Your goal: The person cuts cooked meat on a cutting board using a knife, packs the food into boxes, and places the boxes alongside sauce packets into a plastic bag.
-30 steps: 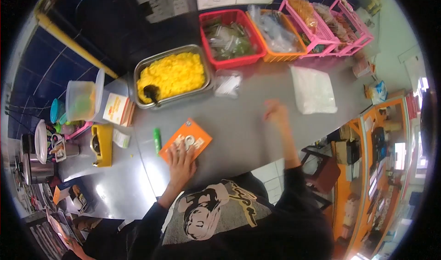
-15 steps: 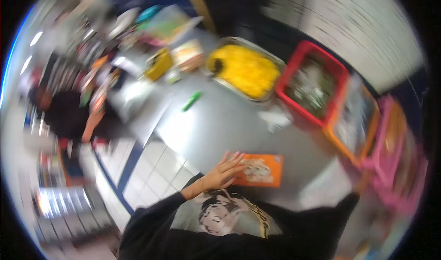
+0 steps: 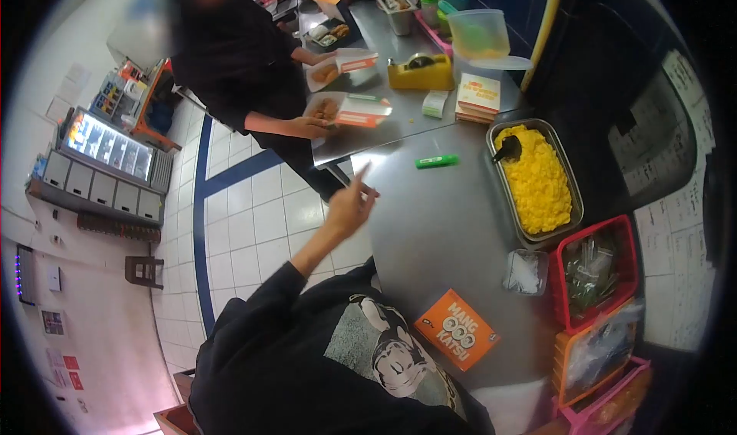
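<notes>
My left hand (image 3: 353, 207) is raised over the left edge of the steel table, index finger stretched out toward the co-worker's side and the other fingers partly bent. It holds nothing. Below and to its right, an orange food box (image 3: 457, 330) printed "MANG KATSU" lies flat on the table, in front of my black shirt, with no hand on it. A green marker (image 3: 437, 161) rests beyond my fingertips. My right hand does not show.
A co-worker's hands hold two open food boxes (image 3: 357, 111) across the table. A yellow tape dispenser (image 3: 421, 72), stacked boxes (image 3: 477, 97) and a metal tray (image 3: 577, 218) of yellow food stand farther back. Along the right are a small clear container (image 3: 526, 272), a red basket (image 3: 561, 285) and an orange basket (image 3: 564, 373).
My left hand has left the orange box and moved up and outward, its index finger now extended. The view has swung left, bringing the co-worker closer to the middle; my right arm has dropped from sight.
</notes>
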The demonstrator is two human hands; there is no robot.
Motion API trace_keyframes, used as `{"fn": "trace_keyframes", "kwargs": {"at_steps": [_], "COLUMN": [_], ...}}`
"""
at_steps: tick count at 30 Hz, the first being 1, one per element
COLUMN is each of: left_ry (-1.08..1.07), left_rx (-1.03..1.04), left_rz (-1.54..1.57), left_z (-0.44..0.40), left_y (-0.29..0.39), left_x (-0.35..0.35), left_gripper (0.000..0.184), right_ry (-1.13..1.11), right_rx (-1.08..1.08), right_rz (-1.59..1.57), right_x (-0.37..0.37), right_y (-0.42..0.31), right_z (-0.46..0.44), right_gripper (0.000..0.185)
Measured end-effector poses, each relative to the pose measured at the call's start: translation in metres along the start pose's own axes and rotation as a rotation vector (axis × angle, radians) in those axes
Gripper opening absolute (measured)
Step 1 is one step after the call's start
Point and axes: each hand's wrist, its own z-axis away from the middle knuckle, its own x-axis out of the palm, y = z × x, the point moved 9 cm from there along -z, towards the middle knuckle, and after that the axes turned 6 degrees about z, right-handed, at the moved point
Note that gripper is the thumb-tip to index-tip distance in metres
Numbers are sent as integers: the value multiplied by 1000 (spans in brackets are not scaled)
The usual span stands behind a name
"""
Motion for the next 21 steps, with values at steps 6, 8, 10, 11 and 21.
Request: {"fn": "trace_keyframes", "kwargs": {"at_steps": [6,8,10,11,21], "left_ry": [69,69,76,78,-266], "left_rx": [-228,-217,-172,-150,39], "left_rz": [-228,-248,-411,-377,-441], "left_z": [-53,-68,-87,-97,-206], "left_y": [-59,-66,-72,-77,-117], "left_x": [-65,-73,-79,-80,-73], "left_gripper": [67,62,62,61,36], "right_ry": [-4,-8,-2,2,132], "right_rx": [0,14,38,54,288], "right_rz": [-63,-93,-123,-142,-494], "right_x": [0,1,-1,-2,-48], "right_y": [-35,-47,-58,-64,-155], "right_z": [20,30,41,47,133], "right_gripper": [24,24,25,25,28]}}
